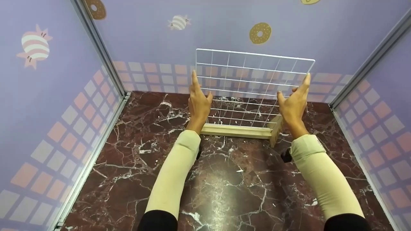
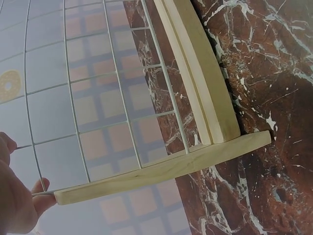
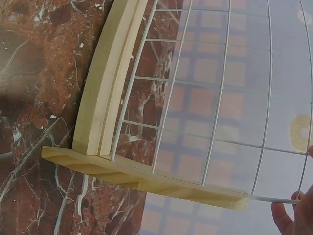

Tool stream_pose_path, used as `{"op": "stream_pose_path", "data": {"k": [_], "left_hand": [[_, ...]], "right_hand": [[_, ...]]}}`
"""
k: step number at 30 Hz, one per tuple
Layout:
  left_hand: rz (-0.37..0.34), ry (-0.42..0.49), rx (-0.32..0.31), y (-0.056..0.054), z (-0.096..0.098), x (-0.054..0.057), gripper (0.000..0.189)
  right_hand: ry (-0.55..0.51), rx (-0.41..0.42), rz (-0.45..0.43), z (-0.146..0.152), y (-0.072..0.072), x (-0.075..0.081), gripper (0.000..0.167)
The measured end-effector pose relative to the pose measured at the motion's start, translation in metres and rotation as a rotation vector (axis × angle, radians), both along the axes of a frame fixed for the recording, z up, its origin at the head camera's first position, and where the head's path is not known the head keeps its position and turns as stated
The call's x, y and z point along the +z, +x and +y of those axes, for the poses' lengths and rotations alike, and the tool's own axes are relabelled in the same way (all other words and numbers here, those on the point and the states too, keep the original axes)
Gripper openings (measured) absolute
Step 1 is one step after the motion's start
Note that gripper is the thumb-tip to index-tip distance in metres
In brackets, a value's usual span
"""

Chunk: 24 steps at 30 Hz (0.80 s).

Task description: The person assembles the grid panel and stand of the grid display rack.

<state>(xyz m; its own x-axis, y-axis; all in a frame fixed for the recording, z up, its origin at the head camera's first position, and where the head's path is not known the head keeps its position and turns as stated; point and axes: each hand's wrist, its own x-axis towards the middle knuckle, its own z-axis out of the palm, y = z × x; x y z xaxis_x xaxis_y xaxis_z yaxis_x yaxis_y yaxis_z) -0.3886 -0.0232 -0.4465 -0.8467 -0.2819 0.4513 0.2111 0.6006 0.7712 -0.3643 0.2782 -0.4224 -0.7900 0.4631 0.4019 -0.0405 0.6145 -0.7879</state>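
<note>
A white wire grid panel [image 1: 255, 54] stands upright, leaning back a little, in a pale wooden frame. My left hand [image 1: 199, 102] grips the grid's left edge above the frame, thumb in front. On the opposite edge, my right hand [image 1: 292, 104] grips it in the same way. The frame has a grooved crossbar [image 1: 237, 131] low in front and a wooden end piece at each side. The left wrist view shows the left end piece [image 2: 164, 167] along the grid's edge; the right wrist view shows the right end piece [image 3: 146, 178], its tip near my fingers.
The frame stands on a dark red marbled surface [image 1: 221, 186]. Purple panels with printed sweets and checks rise behind it [image 1: 144, 38] and at both sides, joined by metal corner rails [image 1: 99, 48].
</note>
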Motion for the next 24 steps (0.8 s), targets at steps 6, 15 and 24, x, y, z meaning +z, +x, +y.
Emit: {"op": "stream_pose_path", "data": {"k": [6,15,24], "left_hand": [[-0.002,0.011,0.006,0.0,-0.001,-0.007,0.101],[-0.001,-0.008,0.03,0.001,-0.002,-0.016,0.1],[-0.002,-0.035,0.009,-0.001,-0.004,-0.017,0.099]], "right_hand": [[0.011,-0.001,0.01,-0.001,0.0,-0.005,0.109],[0.036,-0.008,0.033,-0.002,-0.002,-0.014,0.108],[0.013,-0.011,-0.003,-0.002,-0.001,-0.018,0.107]]}}
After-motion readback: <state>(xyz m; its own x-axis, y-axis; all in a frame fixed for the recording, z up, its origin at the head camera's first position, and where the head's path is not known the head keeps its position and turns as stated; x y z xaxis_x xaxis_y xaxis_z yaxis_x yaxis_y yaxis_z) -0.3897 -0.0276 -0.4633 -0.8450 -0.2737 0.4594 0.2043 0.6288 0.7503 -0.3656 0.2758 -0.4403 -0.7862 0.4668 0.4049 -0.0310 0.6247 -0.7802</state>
